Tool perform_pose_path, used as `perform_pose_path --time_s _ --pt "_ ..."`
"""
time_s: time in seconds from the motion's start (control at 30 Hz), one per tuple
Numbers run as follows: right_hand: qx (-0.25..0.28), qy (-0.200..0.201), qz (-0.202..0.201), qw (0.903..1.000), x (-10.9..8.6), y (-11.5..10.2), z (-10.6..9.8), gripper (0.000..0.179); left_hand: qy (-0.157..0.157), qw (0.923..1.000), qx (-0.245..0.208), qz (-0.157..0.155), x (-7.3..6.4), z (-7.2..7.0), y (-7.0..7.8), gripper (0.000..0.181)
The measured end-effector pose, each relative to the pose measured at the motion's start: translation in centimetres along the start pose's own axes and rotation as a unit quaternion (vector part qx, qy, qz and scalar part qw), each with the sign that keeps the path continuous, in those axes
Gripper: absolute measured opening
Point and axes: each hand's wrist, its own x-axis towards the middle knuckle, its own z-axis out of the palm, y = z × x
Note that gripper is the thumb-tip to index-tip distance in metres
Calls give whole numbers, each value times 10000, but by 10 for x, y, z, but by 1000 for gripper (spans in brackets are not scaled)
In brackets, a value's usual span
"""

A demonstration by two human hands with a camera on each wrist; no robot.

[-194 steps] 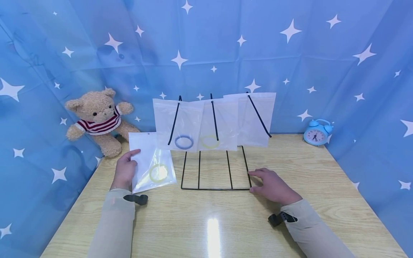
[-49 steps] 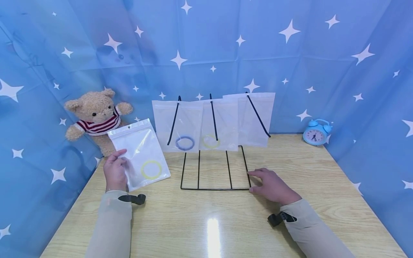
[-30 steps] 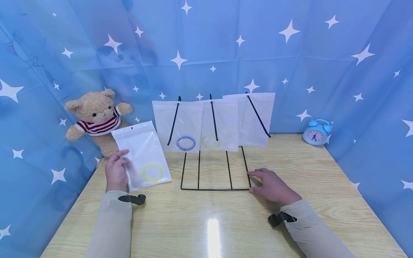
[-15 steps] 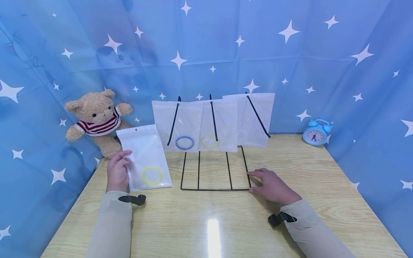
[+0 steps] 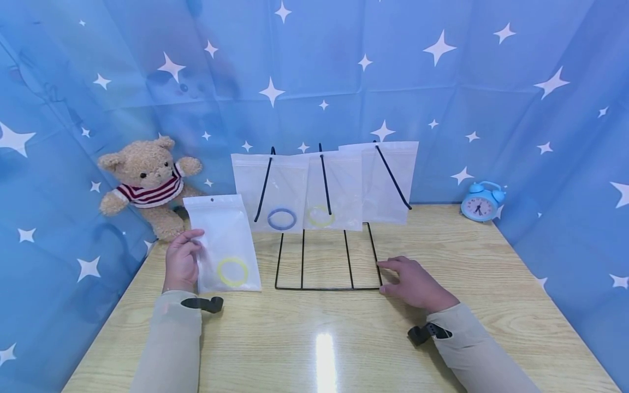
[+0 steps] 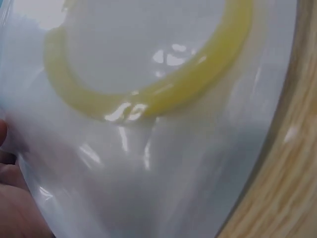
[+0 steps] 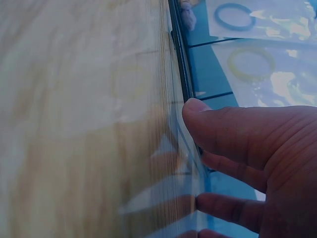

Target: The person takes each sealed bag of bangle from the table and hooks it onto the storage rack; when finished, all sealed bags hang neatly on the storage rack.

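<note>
My left hand [image 5: 182,262] pinches the left edge of a white zip bag [image 5: 216,229] with a yellow ring [image 5: 233,272] inside. The bag is nearly upright, its hole at the top, just left of a black wire rack [image 5: 319,288]. The ring fills much of the left wrist view. Three similar bags hang on the rack's prongs: one with a blue ring [image 5: 282,219], a middle one with a pale yellow ring [image 5: 320,216], and a right bag [image 5: 393,164] showing none. My right hand [image 5: 413,281] touches the front right corner of the rack's base, fingers extended.
A teddy bear [image 5: 149,180] in a striped shirt sits at the back left, close behind the left hand. A blue alarm clock [image 5: 480,202] stands at the back right of the wooden table [image 5: 275,349]. A blue star-patterned curtain [image 5: 314,65] surrounds the back and sides.
The held bag has turned from leaning left to nearly upright, its top shifting right and down. My left hand has moved slightly right. The right hand and the rack have stayed put.
</note>
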Motion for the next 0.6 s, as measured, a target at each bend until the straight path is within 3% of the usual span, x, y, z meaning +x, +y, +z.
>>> perform_pose_path --time_s 0.2,0.6 --pt "4 8 -17 10000 0 0 0 62 -128 9996 -252 6 0 2 -1 60" --pt "-63 76 -102 9999 0 -2 -1 60 -248 9991 -333 -6 -3 9 0 58"
